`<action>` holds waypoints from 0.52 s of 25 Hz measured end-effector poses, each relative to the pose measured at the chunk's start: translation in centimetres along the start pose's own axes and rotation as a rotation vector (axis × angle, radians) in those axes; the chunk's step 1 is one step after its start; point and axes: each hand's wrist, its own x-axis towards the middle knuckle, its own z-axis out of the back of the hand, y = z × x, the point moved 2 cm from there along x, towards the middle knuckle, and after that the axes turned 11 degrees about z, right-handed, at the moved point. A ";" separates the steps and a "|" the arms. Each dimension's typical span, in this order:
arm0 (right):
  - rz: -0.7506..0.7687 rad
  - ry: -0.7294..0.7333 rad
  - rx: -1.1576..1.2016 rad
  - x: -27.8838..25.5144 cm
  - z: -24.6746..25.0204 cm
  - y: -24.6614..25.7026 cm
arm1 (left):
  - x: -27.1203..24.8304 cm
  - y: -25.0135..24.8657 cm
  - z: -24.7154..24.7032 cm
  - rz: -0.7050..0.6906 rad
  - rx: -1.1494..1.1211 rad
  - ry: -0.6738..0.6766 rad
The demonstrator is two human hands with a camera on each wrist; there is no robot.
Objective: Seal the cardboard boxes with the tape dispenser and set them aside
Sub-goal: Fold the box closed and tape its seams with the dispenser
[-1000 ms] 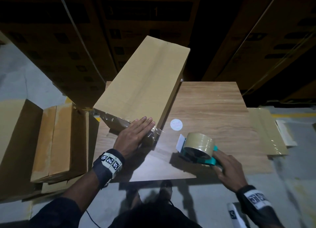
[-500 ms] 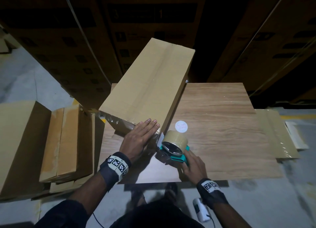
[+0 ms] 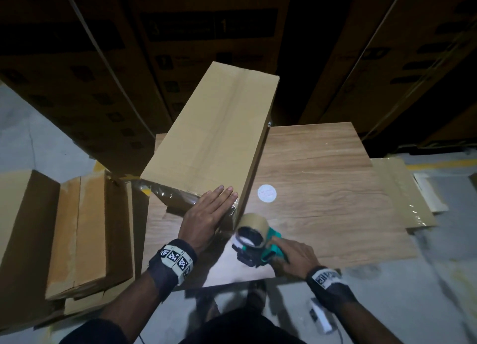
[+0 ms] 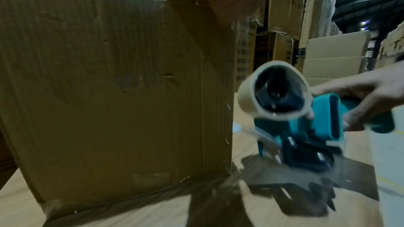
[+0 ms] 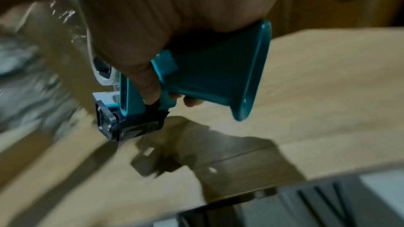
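A long cardboard box [image 3: 214, 132] lies slantwise on the wooden table [image 3: 322, 183], its near end face [image 4: 113, 92] covered with clear tape. My left hand [image 3: 206, 214] lies flat with straight fingers on the box's near top edge. My right hand [image 3: 294, 256] grips the teal handle of the tape dispenser [image 3: 254, 240], which carries a tan tape roll [image 4: 273, 92]. The dispenser [image 5: 196, 78] hovers just above the table by the box's near right corner, its nose pointing toward the box.
Flattened and folded cardboard boxes [image 3: 85, 235] lie on the floor to the left. A flat cardboard sheet [image 3: 402, 194] lies off the table's right edge. Tall stacked cartons [image 3: 206, 28] stand behind the table. A white round sticker [image 3: 267, 193] marks the tabletop.
My right hand has brought the tape dispenser leftward across the table to the box's near right corner. The left hand has stayed flat on the box.
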 end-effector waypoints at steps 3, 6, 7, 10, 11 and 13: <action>-0.237 -0.204 0.490 -1.7 0.0 -1.8 | 0.1 -0.4 -0.3 0.022 -0.009 0.006; -0.369 -0.419 0.966 -2.5 -0.3 -4.2 | 0.9 -1.5 -0.3 0.044 -0.021 0.013; -0.447 -0.479 1.108 -2.4 -0.7 -5.0 | 1.6 -2.3 -0.3 0.057 -0.012 0.025; -0.645 -0.608 1.434 -1.6 -2.3 -6.2 | 3.6 -5.9 -0.5 0.106 0.047 0.163; -0.695 -0.659 1.516 -1.3 -2.5 -6.3 | 4.1 -6.9 -1.1 0.111 0.070 0.224; -0.780 -0.750 1.592 -0.6 -3.2 -6.9 | 5.0 -8.5 -2.0 0.107 0.083 0.285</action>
